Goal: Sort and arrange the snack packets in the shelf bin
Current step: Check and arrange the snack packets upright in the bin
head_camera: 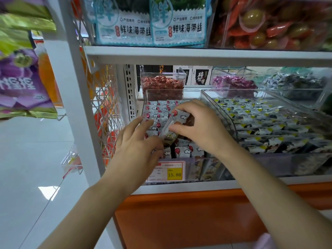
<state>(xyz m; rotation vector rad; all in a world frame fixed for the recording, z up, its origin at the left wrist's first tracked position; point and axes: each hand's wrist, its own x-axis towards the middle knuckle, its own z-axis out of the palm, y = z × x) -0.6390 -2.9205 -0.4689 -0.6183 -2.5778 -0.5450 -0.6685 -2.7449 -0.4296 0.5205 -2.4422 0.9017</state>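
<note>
Glossy film may let the snack packet (168,127), pinched by the right hand (201,126) and steadied by the spread left hand (138,146), slip and topple neighbouring rows (158,109).

shelf bin (190,95) open above, shelf board (197,55) overhead, neighbouring bin (220,112) close right

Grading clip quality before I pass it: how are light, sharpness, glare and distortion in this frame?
Head view: light is even and soft, no hard shadows; the left hand, right hand and the packet it pinches are sharp; bags at the left edge are blurred; the shelf post bows from wide-angle distortion; a glare patch lies on the floor.
</note>
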